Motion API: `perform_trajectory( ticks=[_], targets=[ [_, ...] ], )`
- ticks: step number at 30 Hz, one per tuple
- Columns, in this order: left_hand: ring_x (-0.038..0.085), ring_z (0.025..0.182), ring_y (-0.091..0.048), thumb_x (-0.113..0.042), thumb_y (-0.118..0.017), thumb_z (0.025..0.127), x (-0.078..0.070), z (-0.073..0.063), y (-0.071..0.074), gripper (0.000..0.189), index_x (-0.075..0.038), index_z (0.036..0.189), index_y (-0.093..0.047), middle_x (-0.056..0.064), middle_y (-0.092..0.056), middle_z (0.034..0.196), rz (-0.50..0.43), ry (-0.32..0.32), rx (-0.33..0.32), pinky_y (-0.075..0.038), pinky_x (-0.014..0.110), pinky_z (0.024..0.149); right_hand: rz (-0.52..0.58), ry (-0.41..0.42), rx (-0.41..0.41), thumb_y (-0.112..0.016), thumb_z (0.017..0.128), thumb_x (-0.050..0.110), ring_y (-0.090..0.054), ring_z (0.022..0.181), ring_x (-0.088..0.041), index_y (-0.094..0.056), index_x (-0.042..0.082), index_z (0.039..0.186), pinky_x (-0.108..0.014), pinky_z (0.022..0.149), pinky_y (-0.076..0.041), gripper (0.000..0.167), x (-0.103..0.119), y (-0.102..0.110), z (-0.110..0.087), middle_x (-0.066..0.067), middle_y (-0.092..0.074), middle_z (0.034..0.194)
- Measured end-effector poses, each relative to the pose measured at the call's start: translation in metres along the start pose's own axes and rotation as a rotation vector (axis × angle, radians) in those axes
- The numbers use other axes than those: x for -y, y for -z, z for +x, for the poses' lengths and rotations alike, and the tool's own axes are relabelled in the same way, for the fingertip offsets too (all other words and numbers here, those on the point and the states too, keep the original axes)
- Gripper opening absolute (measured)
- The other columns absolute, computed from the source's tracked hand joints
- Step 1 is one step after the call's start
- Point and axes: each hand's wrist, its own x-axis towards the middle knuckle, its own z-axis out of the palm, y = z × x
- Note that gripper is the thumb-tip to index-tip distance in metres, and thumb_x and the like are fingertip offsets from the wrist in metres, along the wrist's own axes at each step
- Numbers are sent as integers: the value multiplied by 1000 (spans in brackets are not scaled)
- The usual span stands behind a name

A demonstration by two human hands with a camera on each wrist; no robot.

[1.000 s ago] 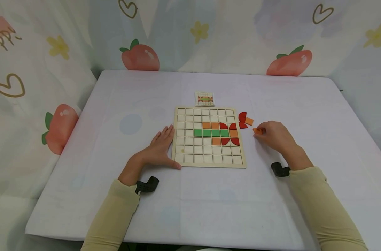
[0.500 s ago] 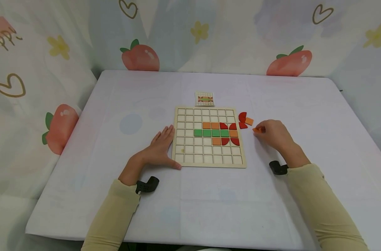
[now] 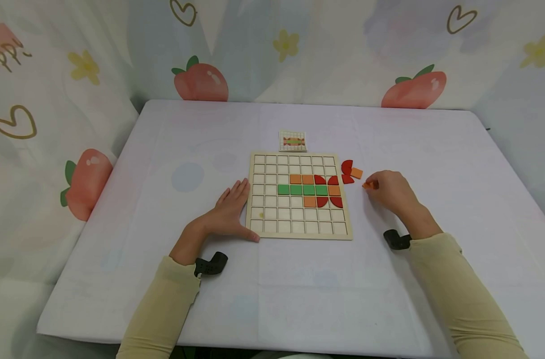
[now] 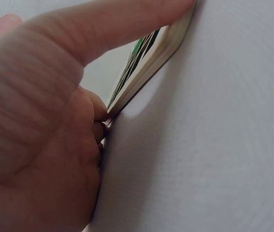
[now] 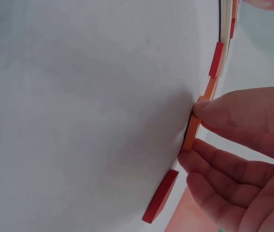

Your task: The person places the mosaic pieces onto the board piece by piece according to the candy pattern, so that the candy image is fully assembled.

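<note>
My left hand (image 3: 225, 212) lies spread with straight fingers along the left edge of a wooden grid board (image 3: 270, 227), thumb at its near left corner. In the left wrist view the thumb (image 4: 112, 29) overlaps the board's edge. To the right of the board, my right hand (image 3: 393, 192) pinches a small orange square tile (image 5: 192, 129) between thumb and fingertips, low over the table. Green tiles (image 3: 296, 190) form a row on the board, bordered by orange tiles (image 3: 301, 179) and red rounded pieces (image 3: 336, 202).
Loose red pieces (image 3: 346, 167) and an orange tile (image 3: 356, 173) lie between the board and my right hand. A small card (image 3: 293, 141) printed with a coloured grid pattern sits behind the board. Patterned cloth (image 3: 326, 50) hangs behind the white-covered table (image 3: 299, 294).
My right hand, still pinching the orange tile, has shifted very slightly left and away from me. The left hand and the tiles on the board have stayed put.
</note>
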Motion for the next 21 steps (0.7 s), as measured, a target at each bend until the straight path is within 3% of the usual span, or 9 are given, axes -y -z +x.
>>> perform_trajectory(
  ticks=[11, 21],
  targets=[
    [19, 136, 16, -60, -74, 63, -1, 0, 1, 130, -1, 145, 8, 10, 11, 152, -6, 0, 2, 7, 38, 107, 71, -1, -26, -61, 88, 9, -47, 92, -34, -62, -7, 108, -46, 79, -45, 26, 6, 2, -6, -22, -58, 101],
    [20, 136, 15, -58, -74, 64, 0, 0, 1, 129, -1, 145, 9, 11, 12, 151, 1, -6, 2, 7, 38, 107, 94, 108, -1, -64, 85, 8, -48, 94, -34, -63, -6, 109, -47, 81, -43, 27, 25, 2, -11, -20, -60, 100]
  ],
)
